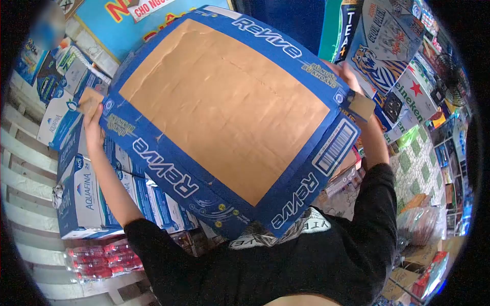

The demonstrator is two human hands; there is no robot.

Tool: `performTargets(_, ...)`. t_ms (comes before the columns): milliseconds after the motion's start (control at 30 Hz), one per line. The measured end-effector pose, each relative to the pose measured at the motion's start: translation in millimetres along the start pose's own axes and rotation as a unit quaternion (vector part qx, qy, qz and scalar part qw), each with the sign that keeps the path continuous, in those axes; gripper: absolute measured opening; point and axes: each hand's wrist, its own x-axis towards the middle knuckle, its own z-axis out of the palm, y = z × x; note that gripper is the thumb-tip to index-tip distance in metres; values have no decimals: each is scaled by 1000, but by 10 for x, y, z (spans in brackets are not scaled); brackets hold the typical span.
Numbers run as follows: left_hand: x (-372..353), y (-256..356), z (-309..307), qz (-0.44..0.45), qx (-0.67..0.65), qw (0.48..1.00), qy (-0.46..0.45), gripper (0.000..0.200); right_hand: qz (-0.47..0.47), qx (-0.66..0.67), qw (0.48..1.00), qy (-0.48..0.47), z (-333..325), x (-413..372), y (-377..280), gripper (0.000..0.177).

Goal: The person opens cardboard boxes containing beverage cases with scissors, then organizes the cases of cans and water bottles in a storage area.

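Revive carton fills the middle, Aquafina boxes stacked close left, beer cartons crowding right

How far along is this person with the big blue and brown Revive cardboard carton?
Done: the blue and brown Revive cardboard carton is lifted clear of the stacks. In hand: the left hand grips one short end and the right hand grips the opposite end. Left: it is not yet set down. Stacked white and blue Aquafina cartons stand below the left hand.

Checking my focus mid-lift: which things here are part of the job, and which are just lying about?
In hand: Revive carton, left hand, right hand.
Lying about: Aquafina boxes, Heineken case, red bottle packs.
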Motion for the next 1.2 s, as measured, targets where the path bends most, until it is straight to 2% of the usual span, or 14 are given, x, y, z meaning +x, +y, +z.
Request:
performTargets(67, -122, -118, -89, 36, -24, 999, 11, 35, -120, 320, 939, 32, -70, -274, 340, 68)
performTargets(100, -143, -176, -135, 71, -45, 996, 26, 39, -308, 153, 846, 408, -363, -269, 778, 78)
performTargets(167, -140, -220, -214, 72, -67, 994, 46, 43, -233, 447, 859, -87, 587, -630, 651, 100)
performTargets(200, -134, -227, -221, 65, -83, 992, 69, 46, -285, 411, 860, -105, 865, -711, 661, 110)
performTargets(300, -112, -37, -59, 66, -123, 974, 177, 40, -258, 198, 913, 244, 1325, -739, 837, 86)
performTargets(367, -134, 144, 85, 101, -111, 975, 161, 42, -76, 136, 911, 381, 1426, -637, 727, 63)
performTargets(633, -174, 493, 421, 264, -250, 931, 35, 70, -259, -60, 902, 341, 182, -290, -724, 28)
performTargets(700, -103, 280, 269, 184, -496, 762, -374, 104, -314, -157, 864, 362, -54, -333, -1105, 26)
performTargets(733, -247, 337, 407, 155, -471, 855, -152, 124, -349, -177, 850, 352, -134, -323, -1269, 26)
performTargets(867, -83, 719, 707, 145, -438, 883, -91, 124, -410, -251, 814, 327, -125, -219, -1705, 29)
performTargets(967, 81, 893, 798, 184, -400, 773, -457, 94, -399, -317, 807, 299, -80, -113, -1768, 32)
performTargets(1000, 52, 973, 879, 183, -399, 775, -454, 94, -408, -319, 804, 294, -59, -78, -1738, 32)
performTargets(1067, -37, 1169, 1057, 133, -256, 948, -133, 60, -412, -314, 800, 304, -2, -45, -1686, 32)
performTargets(1200, 100, 1211, 1031, 200, -118, 970, -70, 36, -315, -326, 835, 311, -43, -76, -1595, 28)
